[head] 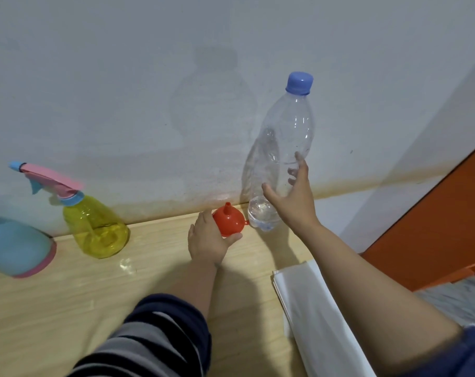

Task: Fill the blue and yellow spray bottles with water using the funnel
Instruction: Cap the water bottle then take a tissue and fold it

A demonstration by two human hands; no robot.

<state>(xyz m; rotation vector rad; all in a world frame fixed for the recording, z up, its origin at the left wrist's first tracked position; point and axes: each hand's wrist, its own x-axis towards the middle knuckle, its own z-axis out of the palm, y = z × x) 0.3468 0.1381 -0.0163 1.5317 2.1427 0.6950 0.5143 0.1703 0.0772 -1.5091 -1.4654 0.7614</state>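
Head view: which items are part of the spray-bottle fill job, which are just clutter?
Job items:
yellow spray bottle
blue spray bottle
red funnel, left hand grips it
clear water bottle, capped, little water at the bottom, right hand around it

Lying about:
white paper stack on the wooden table
orange panel at right

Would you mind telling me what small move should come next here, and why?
Probably unscrew the yellow spray bottle's pink spray head. It is still on, so the red funnel in the left hand cannot go in. The right hand holds the capped water bottle, which is nearly empty.
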